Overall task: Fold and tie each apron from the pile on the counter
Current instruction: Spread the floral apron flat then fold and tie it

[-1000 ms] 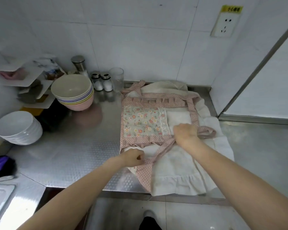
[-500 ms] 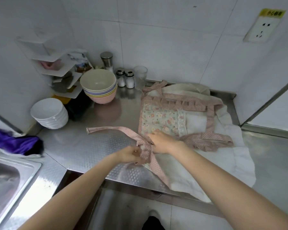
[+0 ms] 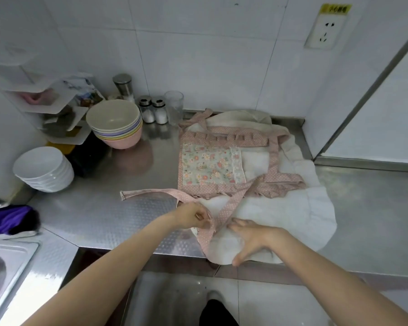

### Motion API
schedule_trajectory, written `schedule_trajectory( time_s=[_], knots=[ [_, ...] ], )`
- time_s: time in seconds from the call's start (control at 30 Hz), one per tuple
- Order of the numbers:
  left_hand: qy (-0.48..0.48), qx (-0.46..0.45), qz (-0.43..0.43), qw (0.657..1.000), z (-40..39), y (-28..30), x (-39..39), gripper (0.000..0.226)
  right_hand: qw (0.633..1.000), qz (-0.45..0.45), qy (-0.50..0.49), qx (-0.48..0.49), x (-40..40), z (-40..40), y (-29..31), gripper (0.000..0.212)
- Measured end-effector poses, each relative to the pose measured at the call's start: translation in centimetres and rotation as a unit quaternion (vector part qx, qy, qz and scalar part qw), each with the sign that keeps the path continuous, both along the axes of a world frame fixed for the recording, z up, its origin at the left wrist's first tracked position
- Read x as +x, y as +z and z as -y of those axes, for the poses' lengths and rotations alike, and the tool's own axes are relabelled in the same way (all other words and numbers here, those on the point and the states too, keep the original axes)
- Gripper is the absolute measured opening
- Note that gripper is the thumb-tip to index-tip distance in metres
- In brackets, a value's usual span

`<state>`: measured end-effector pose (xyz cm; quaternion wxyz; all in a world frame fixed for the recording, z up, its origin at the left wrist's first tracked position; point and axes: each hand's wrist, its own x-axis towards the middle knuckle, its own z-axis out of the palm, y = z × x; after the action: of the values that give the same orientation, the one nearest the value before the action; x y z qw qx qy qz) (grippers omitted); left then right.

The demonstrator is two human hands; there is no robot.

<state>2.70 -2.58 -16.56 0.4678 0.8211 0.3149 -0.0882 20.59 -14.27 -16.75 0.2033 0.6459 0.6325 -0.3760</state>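
A folded apron (image 3: 212, 165) with a floral panel and pink dotted trim lies on the steel counter (image 3: 108, 217), on top of a white ruffled apron (image 3: 299, 208) spread beneath it. One pink dotted strap (image 3: 156, 192) runs left across the counter. A second strap (image 3: 236, 200) crosses it diagonally near the counter's front edge. My left hand (image 3: 193, 216) pinches the straps where they cross. My right hand (image 3: 254, 241) lies just to the right, fingers spread flat on the white fabric, fingertips touching the strap.
A stack of pastel bowls (image 3: 116, 123) and a stack of white bowls (image 3: 44, 169) stand at the left. Shakers (image 3: 152, 110) and a glass (image 3: 174, 104) sit by the wall. A purple cloth (image 3: 8, 220) and a sink (image 3: 0, 269) are at far left.
My right hand let go of the strap and dropped toward the front edge, flattening on the white fabric. The left hand still holds the strap crossing. The left strap stays stretched out.
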Motion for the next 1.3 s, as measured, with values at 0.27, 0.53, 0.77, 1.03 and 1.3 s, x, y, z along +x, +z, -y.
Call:
schedule_trajectory(
  time_s=[0.27,0.53,0.77,1.03,1.3],
  knots=[
    [0.163,-0.408,0.132,0.889,-3.0,4.5,-6.0,0.041,0.999,0.038,-0.023,0.011,-1.6,2.6,1.4,0.03],
    [0.425,-0.256,0.208,0.843,-4.6,4.1,-6.0,0.014,0.993,0.031,-0.094,0.059,2.0,-5.5,8.8,0.038],
    [0.392,-0.132,-0.026,0.91,-4.6,-1.1,-5.5,0.062,0.957,0.212,-0.076,0.182,0.5,-8.8,2.2,0.04],
    [0.223,-0.016,-0.183,0.957,-4.2,-2.8,-5.6,0.044,0.958,0.22,-0.016,0.185,0.5,-8.7,-0.6,0.037],
    [0.373,-0.168,0.018,0.912,-6.8,0.2,-4.6,0.045,0.973,0.166,-0.008,0.161,2.5,-8.7,-0.7,0.028]
  ],
)
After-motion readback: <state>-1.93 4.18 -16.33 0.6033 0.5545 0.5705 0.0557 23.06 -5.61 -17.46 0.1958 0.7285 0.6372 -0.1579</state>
